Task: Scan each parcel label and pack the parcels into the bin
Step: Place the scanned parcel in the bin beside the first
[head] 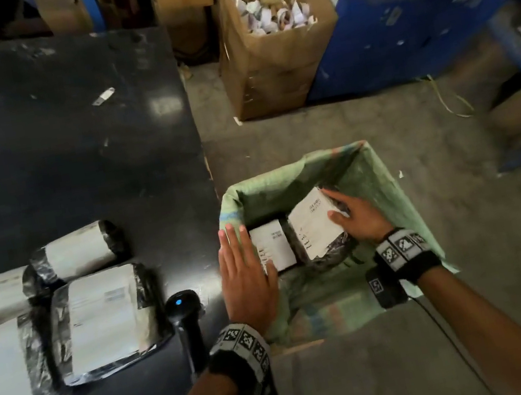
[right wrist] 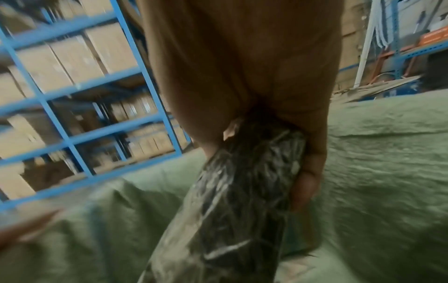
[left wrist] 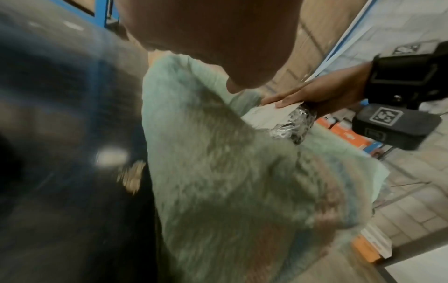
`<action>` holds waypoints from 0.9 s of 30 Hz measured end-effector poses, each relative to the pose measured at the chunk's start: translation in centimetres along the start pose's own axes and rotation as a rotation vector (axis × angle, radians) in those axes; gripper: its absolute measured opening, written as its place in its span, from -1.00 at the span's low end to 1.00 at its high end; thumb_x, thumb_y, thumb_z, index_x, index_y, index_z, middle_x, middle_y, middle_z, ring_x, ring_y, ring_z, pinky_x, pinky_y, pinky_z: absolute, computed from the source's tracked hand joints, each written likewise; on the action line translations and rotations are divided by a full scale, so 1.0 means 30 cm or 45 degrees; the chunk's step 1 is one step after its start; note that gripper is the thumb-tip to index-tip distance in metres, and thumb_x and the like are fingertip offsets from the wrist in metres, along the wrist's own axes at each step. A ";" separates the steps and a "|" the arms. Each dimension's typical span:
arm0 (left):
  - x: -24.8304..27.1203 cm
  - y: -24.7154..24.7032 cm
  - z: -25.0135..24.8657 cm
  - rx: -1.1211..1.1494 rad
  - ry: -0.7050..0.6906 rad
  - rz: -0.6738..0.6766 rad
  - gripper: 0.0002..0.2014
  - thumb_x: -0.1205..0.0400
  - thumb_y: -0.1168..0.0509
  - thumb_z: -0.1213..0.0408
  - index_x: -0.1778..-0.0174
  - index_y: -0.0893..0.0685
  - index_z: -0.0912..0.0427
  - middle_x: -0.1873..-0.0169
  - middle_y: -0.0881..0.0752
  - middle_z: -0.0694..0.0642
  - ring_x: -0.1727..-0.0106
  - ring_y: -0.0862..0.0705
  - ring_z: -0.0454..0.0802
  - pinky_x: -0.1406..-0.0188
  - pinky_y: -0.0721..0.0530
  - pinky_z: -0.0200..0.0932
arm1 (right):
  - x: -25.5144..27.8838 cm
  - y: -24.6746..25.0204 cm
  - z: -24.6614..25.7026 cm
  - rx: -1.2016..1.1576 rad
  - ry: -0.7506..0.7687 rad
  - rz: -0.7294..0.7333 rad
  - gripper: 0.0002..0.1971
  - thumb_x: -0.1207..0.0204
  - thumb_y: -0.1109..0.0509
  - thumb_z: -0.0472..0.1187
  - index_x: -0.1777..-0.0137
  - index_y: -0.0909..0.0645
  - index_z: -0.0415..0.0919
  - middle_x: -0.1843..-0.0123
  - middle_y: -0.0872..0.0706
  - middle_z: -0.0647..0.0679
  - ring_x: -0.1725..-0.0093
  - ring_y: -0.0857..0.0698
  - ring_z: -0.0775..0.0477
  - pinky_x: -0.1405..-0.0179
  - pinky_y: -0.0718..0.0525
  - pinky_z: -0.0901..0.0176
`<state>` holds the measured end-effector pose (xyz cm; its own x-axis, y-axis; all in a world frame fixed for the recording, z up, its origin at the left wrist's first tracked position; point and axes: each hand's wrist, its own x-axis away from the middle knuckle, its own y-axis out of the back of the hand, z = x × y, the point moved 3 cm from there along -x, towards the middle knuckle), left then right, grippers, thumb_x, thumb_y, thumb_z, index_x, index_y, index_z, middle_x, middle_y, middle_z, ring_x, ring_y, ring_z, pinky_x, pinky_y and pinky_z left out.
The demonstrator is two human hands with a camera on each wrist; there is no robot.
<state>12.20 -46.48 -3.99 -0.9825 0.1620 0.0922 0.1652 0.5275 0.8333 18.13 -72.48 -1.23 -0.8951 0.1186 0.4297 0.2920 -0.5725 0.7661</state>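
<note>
Fingers (head: 334, 200) and thumb of the right hand (head: 356, 215) clasp a silver-wrapped, white-labelled parcel (head: 312, 223), held inside the green woven sack (head: 384, 175) at lower centre of the head view. Left hand (head: 244, 273) lies flat with straight fingers on the sack's left rim, beside a second parcel (head: 271, 246). Barcode scanner (head: 183, 310) and four parcels (head: 106, 318) rest on the black table (head: 51, 147), lower left.
</note>
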 end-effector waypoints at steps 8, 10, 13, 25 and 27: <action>0.001 -0.072 0.002 -0.075 0.007 -0.015 -0.38 -0.77 0.10 0.18 -0.75 -0.08 0.39 -0.76 -0.04 0.34 -0.80 0.01 0.21 -0.76 -0.11 0.18 | -0.367 -0.090 -0.334 0.099 -0.253 0.253 -0.35 -0.66 -0.34 -0.14 -0.71 -0.20 0.06 -0.58 -0.50 -0.28 -0.50 -0.53 -0.35 -0.54 -0.43 -0.04; -0.003 -0.079 0.014 -0.096 0.008 -0.008 -0.28 -0.69 -0.16 0.32 -0.76 -0.05 0.38 -0.77 -0.01 0.33 -0.81 0.06 0.18 -0.76 -0.12 0.18 | -0.384 -0.140 -0.373 0.022 -0.264 0.200 -0.34 -0.64 -0.36 -0.16 -0.70 -0.21 0.04 -0.55 -0.53 -0.32 -0.49 -0.54 -0.36 -0.55 -0.44 -0.07; -0.014 -0.083 0.023 -0.116 -0.021 -0.013 -0.27 -0.66 -0.21 0.35 -0.74 -0.09 0.41 -0.76 -0.05 0.36 -0.80 0.03 0.22 -0.77 -0.11 0.17 | -0.402 -0.216 -0.409 -0.138 -0.273 0.119 -0.35 -0.66 -0.34 -0.24 -0.71 -0.21 0.00 -0.60 -0.47 -0.26 -0.56 -0.46 -0.31 -0.56 -0.36 0.02; -0.026 -0.099 0.038 -0.215 0.023 0.042 -0.21 -0.63 -0.22 0.26 -0.76 -0.05 0.37 -0.78 0.01 0.32 -0.81 0.08 0.20 -0.76 -0.09 0.18 | -0.528 -0.488 -0.591 0.467 -0.377 0.183 -0.18 -0.57 -0.11 -0.30 -0.75 0.25 -0.02 -0.76 -0.03 -0.29 -0.58 -0.31 -0.49 -0.56 -0.37 -0.24; -0.035 -0.102 0.030 -0.219 0.035 0.036 -0.20 -0.63 -0.22 0.25 -0.76 -0.04 0.37 -0.78 0.01 0.32 -0.81 0.08 0.20 -0.75 -0.13 0.21 | -0.516 -0.483 -0.555 0.512 -0.435 0.187 -0.21 -0.60 -0.10 -0.22 -0.75 0.24 0.00 -0.73 -0.06 -0.37 -0.57 -0.29 -0.53 -0.56 -0.34 -0.29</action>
<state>12.80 -47.52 -7.12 -0.9800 0.1508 0.1301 0.1782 0.3720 0.9110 22.16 -79.52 -26.96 -0.6942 0.3561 0.6255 0.5716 -0.2553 0.7798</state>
